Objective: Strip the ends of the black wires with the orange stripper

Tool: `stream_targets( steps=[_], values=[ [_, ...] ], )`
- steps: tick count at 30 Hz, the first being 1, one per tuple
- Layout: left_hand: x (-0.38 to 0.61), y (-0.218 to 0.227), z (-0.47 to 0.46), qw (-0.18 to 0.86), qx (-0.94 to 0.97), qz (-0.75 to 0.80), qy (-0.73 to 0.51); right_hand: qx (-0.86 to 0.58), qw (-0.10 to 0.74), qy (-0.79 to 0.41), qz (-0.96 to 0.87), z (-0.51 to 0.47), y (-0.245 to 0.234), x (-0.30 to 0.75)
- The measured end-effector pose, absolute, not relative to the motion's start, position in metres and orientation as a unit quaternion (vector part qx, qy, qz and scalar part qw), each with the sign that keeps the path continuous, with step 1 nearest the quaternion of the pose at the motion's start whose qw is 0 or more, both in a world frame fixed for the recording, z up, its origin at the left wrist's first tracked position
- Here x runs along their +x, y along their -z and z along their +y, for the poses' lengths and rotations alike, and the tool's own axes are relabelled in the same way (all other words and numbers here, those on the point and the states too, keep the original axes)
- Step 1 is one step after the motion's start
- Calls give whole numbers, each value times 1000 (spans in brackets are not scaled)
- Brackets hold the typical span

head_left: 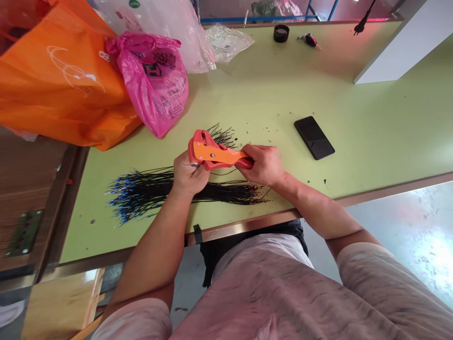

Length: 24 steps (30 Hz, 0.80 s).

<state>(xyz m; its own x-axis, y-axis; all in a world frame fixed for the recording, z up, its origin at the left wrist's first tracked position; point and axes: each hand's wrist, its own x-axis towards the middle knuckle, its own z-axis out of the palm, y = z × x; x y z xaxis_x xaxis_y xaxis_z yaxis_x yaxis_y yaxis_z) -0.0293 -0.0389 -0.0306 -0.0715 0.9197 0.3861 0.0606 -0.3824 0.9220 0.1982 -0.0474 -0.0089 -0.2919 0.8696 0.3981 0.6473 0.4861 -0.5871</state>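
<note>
My right hand [264, 164] is wrapped round the handles of an orange and red wire stripper [217, 155], held level above the table. My left hand [189, 175] is closed at the stripper's head, its fingertips partly hidden behind the tool. A thin black wire appears to run into its grip. Below both hands lies a long bundle of black wires [226, 192], with blue ends [127, 196] at the left and copper-coloured tips at the right. Beyond the stripper is a smaller pile of short black wires [222, 136].
Tiny scraps [267, 130] are scattered on the green table [354, 123]. A black phone [314, 137] lies to the right. An orange bag [67, 80] and a pink plastic bag [155, 80] stand at the left. Keys [310, 40] and a black round lid [281, 33] lie at the back.
</note>
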Motion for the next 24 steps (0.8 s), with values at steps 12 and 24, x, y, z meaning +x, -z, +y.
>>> stream_targets(
  steps=[12, 24],
  values=[
    [-21, 5, -47, 346, 608, 438, -564, -440, 436, -263, -739, -31, 18, 203],
    [-25, 27, -39, 331, 585, 460, -580, -410, 406, -165, -800, -36, 19, 203]
  ],
)
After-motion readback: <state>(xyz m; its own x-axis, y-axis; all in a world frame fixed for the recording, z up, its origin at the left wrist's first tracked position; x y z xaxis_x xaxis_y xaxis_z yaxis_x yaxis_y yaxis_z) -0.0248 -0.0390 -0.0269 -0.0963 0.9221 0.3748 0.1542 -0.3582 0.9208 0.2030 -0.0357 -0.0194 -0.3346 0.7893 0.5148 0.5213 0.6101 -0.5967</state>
